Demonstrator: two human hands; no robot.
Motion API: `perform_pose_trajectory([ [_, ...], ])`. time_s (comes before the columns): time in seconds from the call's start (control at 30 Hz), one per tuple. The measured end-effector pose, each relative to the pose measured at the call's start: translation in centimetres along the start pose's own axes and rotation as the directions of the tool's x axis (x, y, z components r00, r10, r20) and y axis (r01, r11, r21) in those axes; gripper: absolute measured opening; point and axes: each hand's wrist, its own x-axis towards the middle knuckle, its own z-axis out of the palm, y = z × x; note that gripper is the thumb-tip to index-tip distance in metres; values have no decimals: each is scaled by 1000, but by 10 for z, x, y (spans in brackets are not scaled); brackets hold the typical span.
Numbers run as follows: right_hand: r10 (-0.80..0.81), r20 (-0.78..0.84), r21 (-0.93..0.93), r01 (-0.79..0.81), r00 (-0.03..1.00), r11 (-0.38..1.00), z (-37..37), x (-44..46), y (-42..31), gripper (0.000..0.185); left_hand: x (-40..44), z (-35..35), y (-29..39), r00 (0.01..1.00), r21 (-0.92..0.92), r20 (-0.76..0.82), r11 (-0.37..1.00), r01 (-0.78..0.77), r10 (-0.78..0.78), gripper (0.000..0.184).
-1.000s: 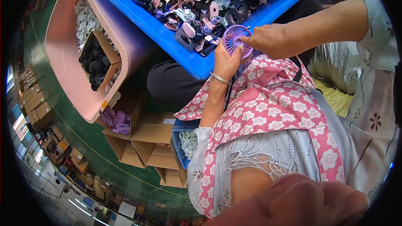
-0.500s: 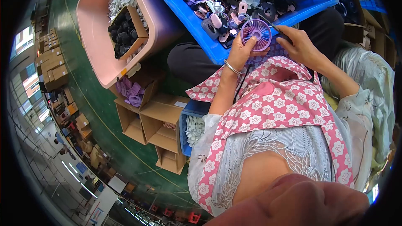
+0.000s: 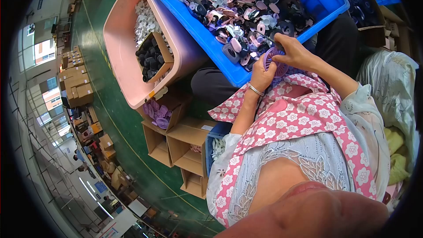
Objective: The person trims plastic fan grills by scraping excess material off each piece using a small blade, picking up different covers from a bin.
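Observation:
A round purple fan grille (image 3: 276, 62) with radial ribs is held over my lap, near the corner of the blue crate (image 3: 240, 77). My left hand (image 3: 263, 74) grips its left edge, with the thumb on the rim. My right hand (image 3: 294, 53) is closed at the upper right side of the grille, fingertips against it. A thin dark tool (image 3: 267, 38) sticks out from the right hand's fingers toward the crate; most of it is hidden. In the crate lies a heap of mixed pink, black, white and purple plastic parts (image 3: 238, 13).
A pink tub (image 3: 121, 46) at the left holds white pieces and a carton of black parts (image 3: 150, 59). Below it stand open cardboard boxes (image 3: 185, 134), one with purple grilles (image 3: 158, 114), and a small blue bin (image 3: 210, 147). A whitish sack (image 3: 387, 79) lies at the right.
My right hand, apart from the grille half a second ago, is now against it. The grille has tilted from facing the camera to a steeper angle. The whole view has shifted.

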Motion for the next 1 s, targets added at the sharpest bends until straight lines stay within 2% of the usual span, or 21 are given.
perform_pose_trajectory([
  [0.07, 36, 9, -2, -36, 999, 999, -2, -1, -3, 38, 0, 3, 2, 999, 67, -18, 997, -31, 32, 32],
  [0.13, 75, 27, -6, -75, 997, 997, -3, -3, -3, 40, -1, 6, 3, 998, 48, -38, 997, -52, 54, 21],
  [0.2, -3, 23, -27, 4, 1000, 1000, -2, -3, 0, 41, -2, 7, 4, 999, 59, -41, 998, -20, 23, 20],
  [0.23, 52, 76, -18, -51, 996, 999, -5, -2, -2, 41, -2, 6, 6, 999, 69, -37, 998, -6, 8, 20],
  [0.4, 24, 84, -63, -19, 996, 998, 7, -7, 5, 37, -3, 12, 2, 993, 148, -115, 989, -11, 28, 20],
  [0.47, -1, -11, -129, 0, 1000, 992, 17, -12, 9, 34, -3, 15, 1, 989, 173, -138, 984, -32, 57, 20],
  [0.53, 0, -12, -109, -2, 1000, 994, 19, -14, 10, 33, -2, 16, 2, 991, 168, -133, 986, 10, 12, 19],
  [0.57, 26, 6, -105, -26, 1000, 994, 18, -15, 11, 33, -2, 18, 3, 984, 206, -158, 977, -52, 85, 19],
  [0.6, -16, -28, -86, 13, 999, 996, 20, -16, 12, 32, -2, 20, 4, 978, 209, -187, 977, -50, 90, 22],
  [0.67, -4, -32, -75, 2, 999, 997, 18, -18, 11, 31, -1, 18, -2, 979, 160, -186, 986, -49, 79, 24],
  [0.7, -4, -42, -62, 1, 999, 998, 15, -16, 10, 30, 3, 16, -7, 986, 75, -163, 997, -15, 27, 23],
  [0.77, -28, -121, -39, 23, 992, 999, 10, -15, 4, 28, 1, 13, -16, 981, -292, -109, 948, 126, -163, 22],
  [0.8, -31, -148, -41, 25, 989, 999, 6, -15, 1, 28, -3, 9, -8, 984, -354, -33, 922, 154, -177, 26],
  [0.83, -34, -97, -50, 29, 995, 998, -1, -17, 0, 25, -7, 6, 5, 969, -462, 21, 857, 228, -246, 29],
  [0.87, 31, -6, 14, -31, 1000, 999, -10, -19, -4, 25, -9, 3, 17, 948, -560, 83, 773, 300, -307, 32],
  [0.93, 151, 170, 59, -163, 974, 985, -27, -25, -17, 30, -10, -5, 23, 939, -585, 97, 744, 322, -331, 35],
  [1.0, 152, 217, 131, -183, 964, 974, -32, -37, -28, 38, -12, -10, 26, 911, -572, 120, 723, 388, -395, 37],
])
